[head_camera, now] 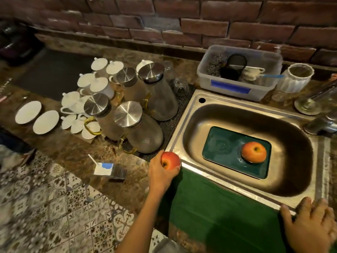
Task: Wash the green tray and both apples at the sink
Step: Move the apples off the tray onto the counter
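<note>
The green tray lies flat on the bottom of the steel sink. One red apple rests on the tray's right half. My left hand grips the second red apple just over the sink's near-left corner, above the counter edge. My right hand rests with fingers spread on the sink's front rim at the lower right and holds nothing.
Several lidded glass jugs and white cups and saucers crowd the counter left of the sink. A clear tub of scrubbers stands behind it. The tap is at the right. A green cloth hangs below the front rim.
</note>
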{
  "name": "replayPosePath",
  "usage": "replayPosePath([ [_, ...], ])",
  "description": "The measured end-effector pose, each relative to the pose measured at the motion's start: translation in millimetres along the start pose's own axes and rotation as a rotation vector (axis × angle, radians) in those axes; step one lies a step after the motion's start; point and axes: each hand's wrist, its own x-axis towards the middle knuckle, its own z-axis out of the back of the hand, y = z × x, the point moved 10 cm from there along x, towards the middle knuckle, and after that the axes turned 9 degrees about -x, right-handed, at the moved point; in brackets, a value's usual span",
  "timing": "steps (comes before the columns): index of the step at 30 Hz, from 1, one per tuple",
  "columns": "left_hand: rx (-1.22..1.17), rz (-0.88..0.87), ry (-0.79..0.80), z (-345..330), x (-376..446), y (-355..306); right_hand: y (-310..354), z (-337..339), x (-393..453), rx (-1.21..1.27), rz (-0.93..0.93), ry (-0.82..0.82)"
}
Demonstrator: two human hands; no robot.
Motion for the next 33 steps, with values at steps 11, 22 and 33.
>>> replayPosePath([
  [11,0.286,-0.238,-0.024,-30,3,-62,-2,-9,11,-0.004,-0.053,0.226],
  [22,0.318,-0.422,0.439,-263,11,-146,-1,-8,10,-0.064,0.006,0.282],
  [33,0.525,-0.372,0.635,-389,14,-114,-5,-15,10,-0.013,0.003,0.263],
])
